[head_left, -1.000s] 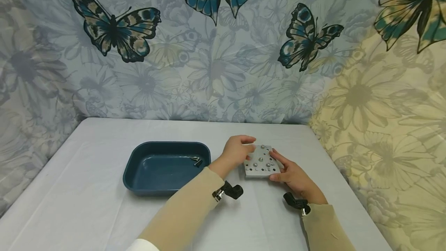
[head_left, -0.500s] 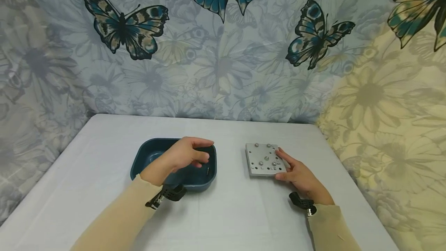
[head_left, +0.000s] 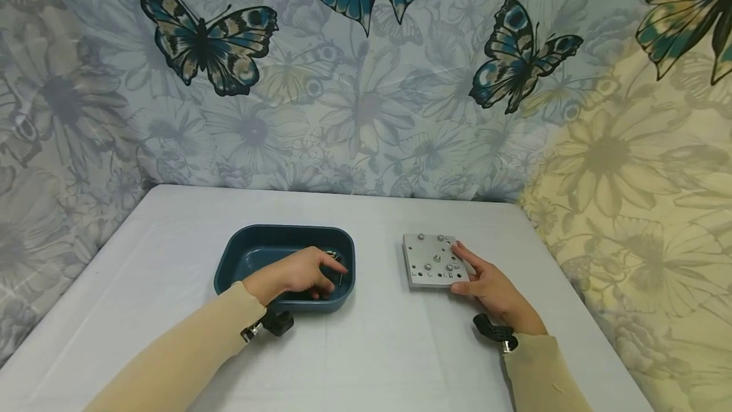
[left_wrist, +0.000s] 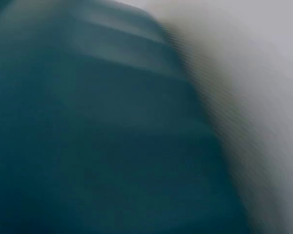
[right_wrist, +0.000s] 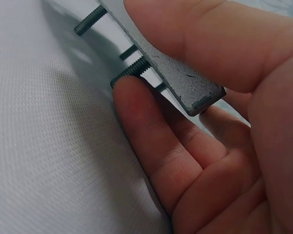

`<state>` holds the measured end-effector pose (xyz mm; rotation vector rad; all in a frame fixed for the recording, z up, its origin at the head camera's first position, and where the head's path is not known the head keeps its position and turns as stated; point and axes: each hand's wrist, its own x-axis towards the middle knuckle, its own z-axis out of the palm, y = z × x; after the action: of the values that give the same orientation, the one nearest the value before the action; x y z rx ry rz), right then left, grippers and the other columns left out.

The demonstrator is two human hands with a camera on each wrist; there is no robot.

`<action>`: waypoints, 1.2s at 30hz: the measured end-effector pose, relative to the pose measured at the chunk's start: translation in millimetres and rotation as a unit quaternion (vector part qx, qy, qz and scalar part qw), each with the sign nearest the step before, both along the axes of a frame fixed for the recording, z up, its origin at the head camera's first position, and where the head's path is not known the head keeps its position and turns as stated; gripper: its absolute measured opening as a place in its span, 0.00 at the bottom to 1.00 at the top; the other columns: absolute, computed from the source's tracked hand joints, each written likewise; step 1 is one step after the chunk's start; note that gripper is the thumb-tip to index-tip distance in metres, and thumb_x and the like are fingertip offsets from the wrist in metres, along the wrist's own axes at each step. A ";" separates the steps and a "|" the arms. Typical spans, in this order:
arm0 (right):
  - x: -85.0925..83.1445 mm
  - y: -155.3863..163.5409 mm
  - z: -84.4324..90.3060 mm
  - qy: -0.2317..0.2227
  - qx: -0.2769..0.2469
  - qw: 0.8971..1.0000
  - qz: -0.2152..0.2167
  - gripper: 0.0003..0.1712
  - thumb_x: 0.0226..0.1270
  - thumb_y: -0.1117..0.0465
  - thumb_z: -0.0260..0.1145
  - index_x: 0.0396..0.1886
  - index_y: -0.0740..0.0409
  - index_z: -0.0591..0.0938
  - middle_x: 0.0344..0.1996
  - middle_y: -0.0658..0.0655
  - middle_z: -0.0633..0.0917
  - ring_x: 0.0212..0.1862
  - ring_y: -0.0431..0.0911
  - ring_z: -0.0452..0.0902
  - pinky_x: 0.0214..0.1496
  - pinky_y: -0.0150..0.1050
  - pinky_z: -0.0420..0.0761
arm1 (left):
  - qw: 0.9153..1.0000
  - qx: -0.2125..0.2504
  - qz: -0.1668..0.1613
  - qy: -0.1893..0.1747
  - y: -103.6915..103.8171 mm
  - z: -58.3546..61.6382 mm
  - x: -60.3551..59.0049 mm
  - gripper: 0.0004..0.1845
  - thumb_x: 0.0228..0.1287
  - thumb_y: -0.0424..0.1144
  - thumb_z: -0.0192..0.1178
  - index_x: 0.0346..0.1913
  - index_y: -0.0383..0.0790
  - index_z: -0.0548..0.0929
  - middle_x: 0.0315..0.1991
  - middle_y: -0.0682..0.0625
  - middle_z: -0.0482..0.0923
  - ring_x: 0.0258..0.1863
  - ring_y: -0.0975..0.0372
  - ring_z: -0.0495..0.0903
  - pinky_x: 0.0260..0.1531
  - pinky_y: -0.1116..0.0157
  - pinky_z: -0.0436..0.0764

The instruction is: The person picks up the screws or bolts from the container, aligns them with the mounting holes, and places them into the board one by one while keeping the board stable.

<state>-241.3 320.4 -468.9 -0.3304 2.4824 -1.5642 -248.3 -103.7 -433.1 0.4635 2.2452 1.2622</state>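
My right hand (head_left: 493,288) grips the right side of a square grey metal plate (head_left: 420,253) drilled with holes, several bolt heads on its top. In the right wrist view, the thumb lies along the plate's edge (right_wrist: 178,83) and the other fingers are beneath it. Threaded bolts (right_wrist: 132,70) stick out of its underside, above the white cloth. My left hand (head_left: 303,272) reaches down into the dark blue tray (head_left: 246,240) with fingers pointing at its right end. Beside the fingertips lie small metal bolts (head_left: 332,254). The left wrist view is blurred, showing mostly the tray wall (left_wrist: 136,107).
A white cloth covers the table (head_left: 377,348). The tray stands left of the plate, with a strip of cloth between them. Behind the table hangs a butterfly-patterned curtain (head_left: 366,113).
My left hand has left the plate, swung left over the tray and lowered into it. The right hand stays on the plate, where more bolt heads now show. The view has shifted slightly.
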 end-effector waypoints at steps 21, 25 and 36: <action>1.4 -0.5 0.1 -0.009 -0.010 1.000 -0.001 0.57 0.52 0.60 0.80 0.79 0.54 0.60 0.79 0.48 0.47 0.59 0.37 0.74 0.53 0.26 0.74 | 0.930 -0.174 -0.131 0.296 5.9 -14.0 -5.9 0.15 0.59 0.39 0.72 0.50 0.42 0.89 0.56 0.52 0.82 0.59 0.55 0.77 0.60 0.53 0.73; 0.9 -0.2 -1.2 -0.007 0.000 1.000 -0.006 0.57 0.51 0.57 0.81 0.79 0.53 0.60 0.79 0.47 0.48 0.60 0.38 0.73 0.53 0.25 0.73 | 0.899 -0.204 -0.149 0.359 9.1 -14.9 -3.9 0.12 0.60 0.42 0.72 0.46 0.44 0.91 0.50 0.53 0.84 0.50 0.59 0.82 0.51 0.59 0.80; 1.1 0.9 -0.3 -0.011 -0.020 1.000 0.001 0.57 0.52 0.60 0.81 0.79 0.54 0.59 0.79 0.48 0.47 0.58 0.38 0.74 0.52 0.27 0.76 | 0.870 -0.222 -0.158 0.412 13.9 -9.5 0.2 0.05 0.62 0.38 0.70 0.40 0.47 0.92 0.37 0.57 0.83 0.37 0.62 0.82 0.37 0.60 0.82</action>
<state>-240.2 321.3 -469.2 -0.3200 2.4360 -1.6087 -248.1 -89.8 -442.6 1.3043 2.8463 0.3458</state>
